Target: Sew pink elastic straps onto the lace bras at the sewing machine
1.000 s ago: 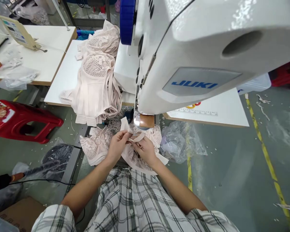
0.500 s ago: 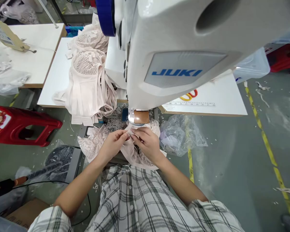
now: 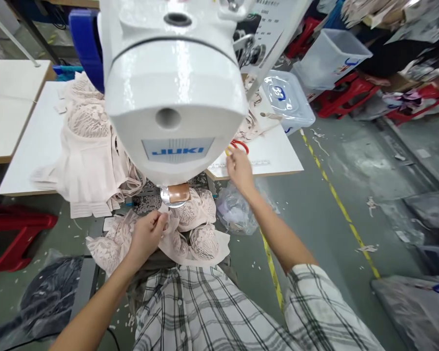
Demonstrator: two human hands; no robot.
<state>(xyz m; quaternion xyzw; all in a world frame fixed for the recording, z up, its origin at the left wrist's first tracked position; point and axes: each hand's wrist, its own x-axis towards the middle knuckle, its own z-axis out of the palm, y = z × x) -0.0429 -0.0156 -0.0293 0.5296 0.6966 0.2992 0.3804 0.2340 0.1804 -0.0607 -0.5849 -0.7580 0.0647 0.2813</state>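
My left hand is closed, pinching the edge of a pale pink lace bra just below the sewing machine's head. The bra's lace cups hang in front of my shirt, beneath the machine's copper-coloured lower end. Out to the right, my right hand has its fingers curled at the handles of the scissors, which have red and yellow loops. The scissors' blades are hidden from sight. Another piece of pink lace lies left of my left hand.
A stack of pink lace bras covers the left part of the white table. A printed ruler marks the right part. Beyond are a lidded clear box, a red stool and a plastic bag.
My right hand has left the bra and moved right and forward to the scissors. My left hand still pinches the bra. The view has swung to the right.
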